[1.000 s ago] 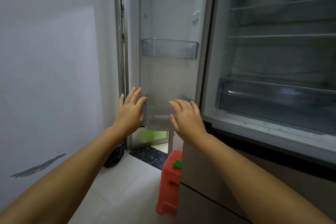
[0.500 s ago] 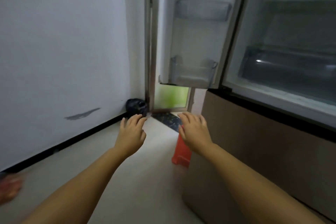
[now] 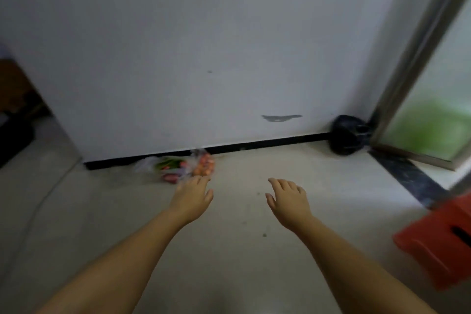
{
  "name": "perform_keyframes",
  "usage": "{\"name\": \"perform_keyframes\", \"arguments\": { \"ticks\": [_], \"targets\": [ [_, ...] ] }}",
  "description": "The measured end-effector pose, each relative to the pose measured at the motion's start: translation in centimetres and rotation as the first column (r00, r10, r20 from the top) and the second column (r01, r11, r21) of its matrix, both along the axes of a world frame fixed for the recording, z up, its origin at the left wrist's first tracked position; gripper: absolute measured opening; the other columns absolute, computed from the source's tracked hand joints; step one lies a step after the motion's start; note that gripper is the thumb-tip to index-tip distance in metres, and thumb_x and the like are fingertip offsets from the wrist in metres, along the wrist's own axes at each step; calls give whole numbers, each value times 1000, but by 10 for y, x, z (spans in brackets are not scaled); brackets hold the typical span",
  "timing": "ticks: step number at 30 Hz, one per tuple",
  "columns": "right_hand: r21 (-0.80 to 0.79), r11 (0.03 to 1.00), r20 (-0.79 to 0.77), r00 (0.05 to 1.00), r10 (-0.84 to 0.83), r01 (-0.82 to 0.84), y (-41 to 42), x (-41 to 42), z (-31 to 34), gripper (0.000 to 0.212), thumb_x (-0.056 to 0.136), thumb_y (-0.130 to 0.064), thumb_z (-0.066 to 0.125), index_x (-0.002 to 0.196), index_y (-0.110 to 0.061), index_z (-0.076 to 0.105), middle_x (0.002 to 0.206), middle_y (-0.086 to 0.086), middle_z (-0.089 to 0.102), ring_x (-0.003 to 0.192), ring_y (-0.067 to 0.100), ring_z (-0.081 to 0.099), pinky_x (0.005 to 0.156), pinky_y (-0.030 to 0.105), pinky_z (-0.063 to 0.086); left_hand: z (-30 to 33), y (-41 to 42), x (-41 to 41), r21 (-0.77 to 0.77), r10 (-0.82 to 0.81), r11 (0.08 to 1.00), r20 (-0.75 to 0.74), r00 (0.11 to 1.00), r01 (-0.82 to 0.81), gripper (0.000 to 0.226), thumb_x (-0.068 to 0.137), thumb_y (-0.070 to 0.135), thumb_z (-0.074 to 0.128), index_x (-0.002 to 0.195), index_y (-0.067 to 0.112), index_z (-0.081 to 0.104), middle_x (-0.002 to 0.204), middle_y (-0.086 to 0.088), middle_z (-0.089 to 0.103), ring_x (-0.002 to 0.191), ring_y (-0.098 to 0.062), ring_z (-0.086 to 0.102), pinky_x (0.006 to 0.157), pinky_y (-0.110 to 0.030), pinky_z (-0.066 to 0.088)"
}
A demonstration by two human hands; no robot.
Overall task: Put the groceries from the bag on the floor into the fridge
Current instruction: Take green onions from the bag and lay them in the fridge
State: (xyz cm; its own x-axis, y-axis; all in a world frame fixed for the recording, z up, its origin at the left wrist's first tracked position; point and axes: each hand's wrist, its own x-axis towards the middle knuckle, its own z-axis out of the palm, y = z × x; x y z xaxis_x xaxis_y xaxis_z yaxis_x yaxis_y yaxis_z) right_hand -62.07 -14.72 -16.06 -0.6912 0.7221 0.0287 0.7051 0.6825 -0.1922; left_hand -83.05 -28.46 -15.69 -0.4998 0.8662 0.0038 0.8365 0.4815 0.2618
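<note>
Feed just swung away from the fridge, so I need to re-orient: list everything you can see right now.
grocery bag: one, clear with orange, red and green contents, on floor against the wall.
black bag: one, in the corner by the door frame.
stool: one, red-orange, right edge.
wall mark: one, grey, low on the white wall.
left hand: open, nearest the grocery bag.
right hand: open, over bare floor.

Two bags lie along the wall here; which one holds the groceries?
The clear bag, just beyond the left hand: red and green produce shows through it. The black bag in the corner is opaque and farther off.
</note>
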Motion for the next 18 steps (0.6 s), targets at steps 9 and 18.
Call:
{"name": "perform_keyframes", "arguments": {
  "ticks": [9, 18],
  "targets": [
    [-33, 977, 87, 973, 212, -210, -7, -173, -18, 48, 100, -42, 31, 145, -25, 29, 147, 0, 39, 136, 20, 34, 112, 41, 26, -18, -31, -132, -68, 168, 984, 68, 983, -164, 44, 96, 31, 39, 138, 19, 39, 135, -5, 48, 122, -25, 46, 103, -39, 33],
    [-26, 952, 155, 940, 305, -305, 89, -303, -24, 49, 100, -42, 32, 144, -22, 30, 147, 4, 39, 134, 23, 36, 109, 40, 31, -25, 34, -252, -97, 217, 973, 49, 975, -212, 44, 97, 31, 38, 139, 16, 39, 141, -7, 43, 129, -25, 40, 105, -37, 30]
  ]
}}
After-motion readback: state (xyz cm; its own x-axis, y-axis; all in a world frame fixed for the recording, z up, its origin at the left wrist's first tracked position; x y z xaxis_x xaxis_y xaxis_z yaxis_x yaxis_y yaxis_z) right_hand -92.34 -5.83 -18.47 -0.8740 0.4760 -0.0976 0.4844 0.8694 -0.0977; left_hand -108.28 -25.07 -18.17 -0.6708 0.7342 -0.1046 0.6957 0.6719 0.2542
